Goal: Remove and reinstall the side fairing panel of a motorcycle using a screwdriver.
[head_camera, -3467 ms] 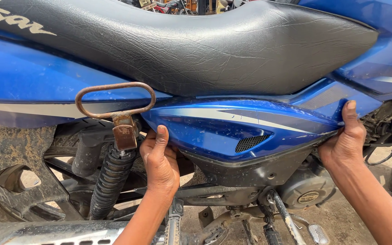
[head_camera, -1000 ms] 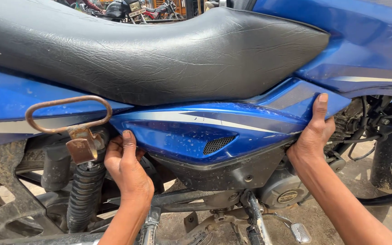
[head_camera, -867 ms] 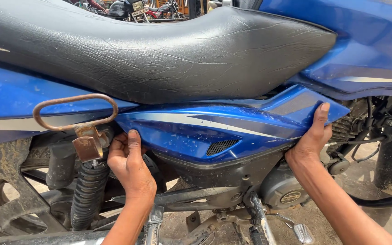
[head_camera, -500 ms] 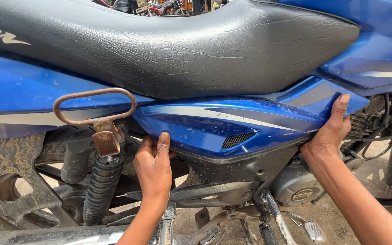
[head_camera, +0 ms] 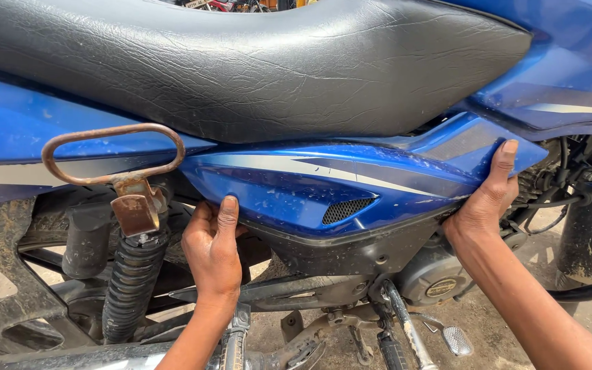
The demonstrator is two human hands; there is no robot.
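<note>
I see the left hand [head_camera: 214,250] gripping the rear lower edge of the glossy blue plastic side panel [head_camera: 330,188], which sits under the black textured leather seat [head_camera: 255,62]. Right hand [head_camera: 484,199] clasps the panel's front tip, thumb up.

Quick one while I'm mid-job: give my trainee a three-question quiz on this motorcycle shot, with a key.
1. True or false: both hands touch the blue side panel.
2. Which hand is at the panel's end nearest the rusty grab handle? A) left hand B) right hand
3. Fill in: directly above the panel sits the black ____.

Key
1. True: the left hand holds the rear lower edge, and the right hand grips the front end.
2. A
3. seat
</note>
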